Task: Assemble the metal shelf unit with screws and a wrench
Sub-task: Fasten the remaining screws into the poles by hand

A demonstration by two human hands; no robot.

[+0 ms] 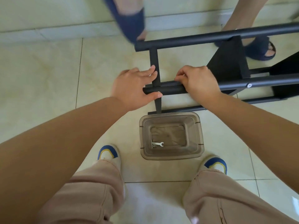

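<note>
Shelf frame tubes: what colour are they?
Matte black, seen in the head view: shelf frame tubes.

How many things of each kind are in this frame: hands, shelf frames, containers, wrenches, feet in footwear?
Hands: 2, left hand and right hand, both on the black shelf frame
Shelf frame: 1
Clear container: 1
Wrench: 1, inside the container
Sneakers: 2
Blue sandals: 2
Total: 9
</note>
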